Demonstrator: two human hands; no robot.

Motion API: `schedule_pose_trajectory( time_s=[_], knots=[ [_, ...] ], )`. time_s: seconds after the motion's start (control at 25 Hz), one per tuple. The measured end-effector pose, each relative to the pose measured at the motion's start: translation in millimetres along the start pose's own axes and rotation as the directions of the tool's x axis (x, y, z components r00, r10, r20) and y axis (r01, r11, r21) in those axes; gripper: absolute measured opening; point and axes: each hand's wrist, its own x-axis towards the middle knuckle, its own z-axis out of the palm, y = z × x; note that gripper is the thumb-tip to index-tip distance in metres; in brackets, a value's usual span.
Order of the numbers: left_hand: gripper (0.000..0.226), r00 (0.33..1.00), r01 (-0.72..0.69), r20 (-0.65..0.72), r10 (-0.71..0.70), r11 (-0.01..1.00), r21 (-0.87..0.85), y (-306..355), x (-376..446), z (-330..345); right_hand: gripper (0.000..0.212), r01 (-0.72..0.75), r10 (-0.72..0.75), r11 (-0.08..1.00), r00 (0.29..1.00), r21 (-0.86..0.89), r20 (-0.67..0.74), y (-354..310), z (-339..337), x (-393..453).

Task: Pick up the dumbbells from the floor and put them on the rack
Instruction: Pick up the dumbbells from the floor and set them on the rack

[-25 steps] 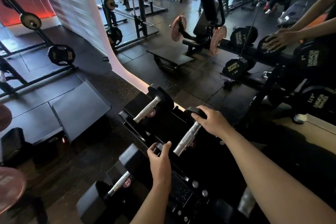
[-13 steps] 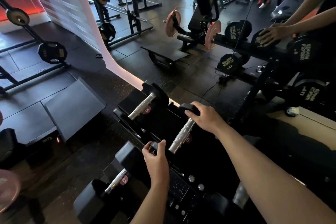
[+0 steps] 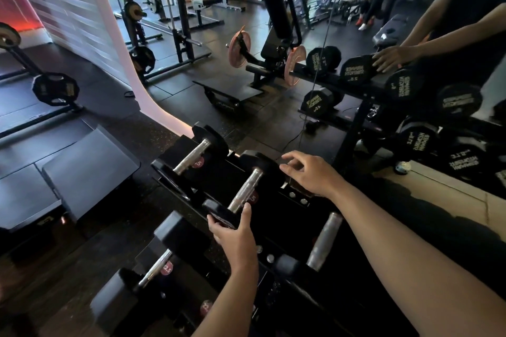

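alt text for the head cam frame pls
Left hand grips the near head of a dumbbell lying on the top tier of a rack; right hand hovers open beside its far head. Another dumbbell sits to its left, against a gym mirror.

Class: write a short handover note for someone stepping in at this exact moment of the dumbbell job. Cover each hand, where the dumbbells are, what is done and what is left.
Left hand: fingers on the near head of the second dumbbell on the top rack.
Right hand: open, hovering beside that dumbbell's far head, holding nothing.
First dumbbell is racked to its left; a 2.5 dumbbell sits on the lower tier.
Done: these are racked.
Left: release, then check the floor; no loose dumbbells are in view.
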Motion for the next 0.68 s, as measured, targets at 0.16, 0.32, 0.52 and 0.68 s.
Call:
schedule_pose_trajectory(
  time_s=[0.16, 0.32, 0.52, 0.68],
  knots=[
    [0.107, 0.999, 0.015, 0.045, -0.017, 0.999, 0.05, -18.7, -39.8, 10.2, 0.047, -0.045, 0.042, 0.994, 0.999, -0.098, -0.032, 27.1, -14.9, -43.9],
    [0.099, 0.995, 0.068, 0.064, -0.077, 0.99, 0.127, -43.3, -77.3, 21.1, 0.053, -0.085, 0.081, 0.983, 0.996, -0.165, -0.031, 60.0, -13.5, -79.8],
    [0.061, 0.991, 0.072, 0.096, -0.098, 0.967, 0.244, -55.4, -97.9, 28.3, 0.057, -0.082, 0.076, 0.988, 0.996, -0.132, -0.049, 81.6, -4.1, -93.6],
    [0.052, 0.99, 0.053, 0.11, -0.088, 0.956, 0.288, -62.0, -96.3, 26.5, 0.046, -0.035, 0.032, 0.991, 0.999, -0.13, -0.024, 87.4, 5.7, -83.0]
  ],
)
